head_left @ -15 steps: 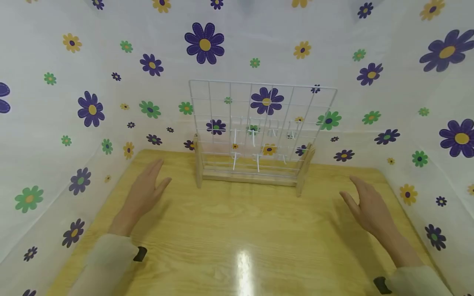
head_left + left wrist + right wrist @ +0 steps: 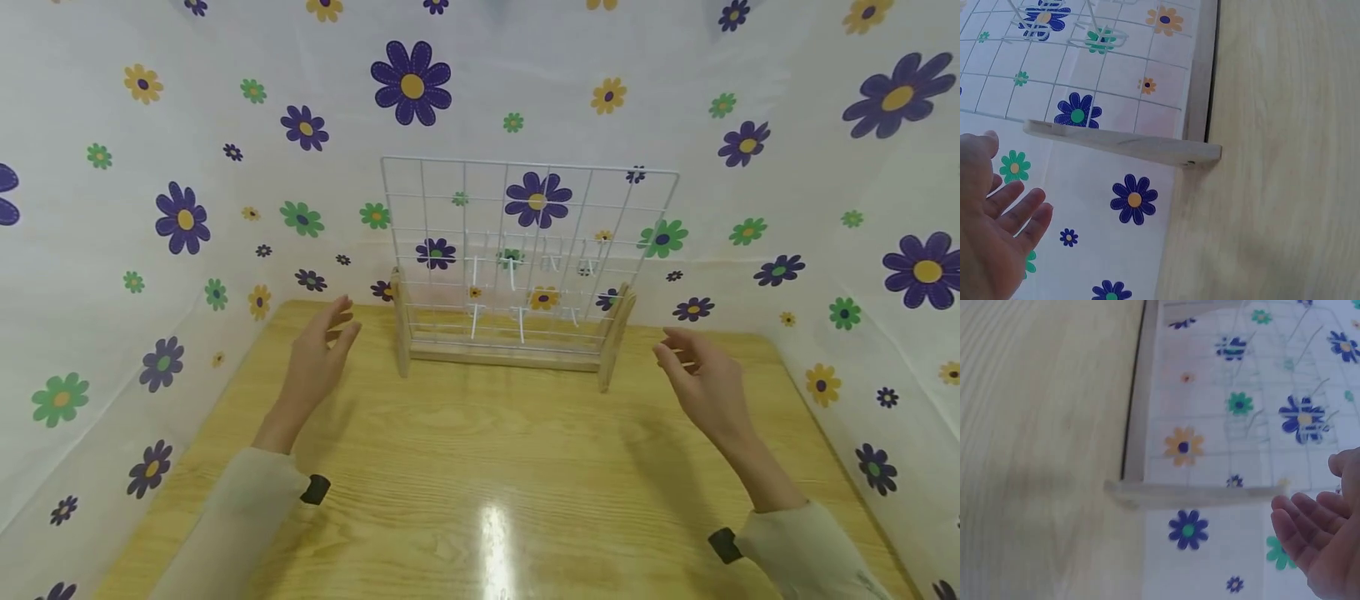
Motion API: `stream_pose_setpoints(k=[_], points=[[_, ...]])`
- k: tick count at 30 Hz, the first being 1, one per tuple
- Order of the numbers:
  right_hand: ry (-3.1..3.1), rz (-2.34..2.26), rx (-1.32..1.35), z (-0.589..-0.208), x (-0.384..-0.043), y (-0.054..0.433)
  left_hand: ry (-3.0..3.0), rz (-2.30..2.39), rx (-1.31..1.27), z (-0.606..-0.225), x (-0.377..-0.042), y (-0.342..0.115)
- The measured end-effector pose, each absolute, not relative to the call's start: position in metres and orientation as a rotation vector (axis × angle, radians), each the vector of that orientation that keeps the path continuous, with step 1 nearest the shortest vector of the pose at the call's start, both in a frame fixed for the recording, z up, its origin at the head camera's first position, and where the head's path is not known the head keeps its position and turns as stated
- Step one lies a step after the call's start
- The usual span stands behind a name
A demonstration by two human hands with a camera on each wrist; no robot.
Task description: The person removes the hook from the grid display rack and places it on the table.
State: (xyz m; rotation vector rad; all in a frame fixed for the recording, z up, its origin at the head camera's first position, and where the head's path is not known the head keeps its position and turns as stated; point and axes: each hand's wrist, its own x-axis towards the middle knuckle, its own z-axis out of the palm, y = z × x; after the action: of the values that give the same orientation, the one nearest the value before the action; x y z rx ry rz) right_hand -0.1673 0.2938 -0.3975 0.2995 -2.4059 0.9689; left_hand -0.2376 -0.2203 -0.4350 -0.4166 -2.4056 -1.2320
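Note:
A white wire grid rack (image 2: 487,200) stands upright at the back of the table, held in a wooden base (image 2: 502,357) with a slanted post at each end. Several white hooks (image 2: 521,323) hang on its middle and lower wires. To the left of the rack my left hand (image 2: 315,358) hovers over the table, fingers loosely bent and holding nothing. On the other side, my right hand (image 2: 705,383) is raised near the right post, also holding nothing. The left wrist view shows the left post (image 2: 1129,145) apart from the fingers; in the right wrist view the right post (image 2: 1204,495) is blurred.
A light wood table (image 2: 420,467) extends in front of the rack, with a bright glare spot near its front. White cloth (image 2: 465,50) printed with flowers walls off the back and both sides.
Both hands have moved inward toward the rack's sides, and their fingers are more bent than before. The rack stays in place; the head view has shifted slightly.

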Motion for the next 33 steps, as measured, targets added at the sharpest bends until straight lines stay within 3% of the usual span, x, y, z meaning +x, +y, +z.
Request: stream_pose_setpoints(k=[13, 33], points=[[-2.395, 1.133, 0.23, -0.373, -0.188, 0.253, -2.347, -1.428, -0.358, -0.419, -0.269, -0.185], [-2.333, 1.234, 0.262, -0.357, -0.22, 0.219, -2.388, -1.62, -0.295, -0.418, -0.302, -0.171]])
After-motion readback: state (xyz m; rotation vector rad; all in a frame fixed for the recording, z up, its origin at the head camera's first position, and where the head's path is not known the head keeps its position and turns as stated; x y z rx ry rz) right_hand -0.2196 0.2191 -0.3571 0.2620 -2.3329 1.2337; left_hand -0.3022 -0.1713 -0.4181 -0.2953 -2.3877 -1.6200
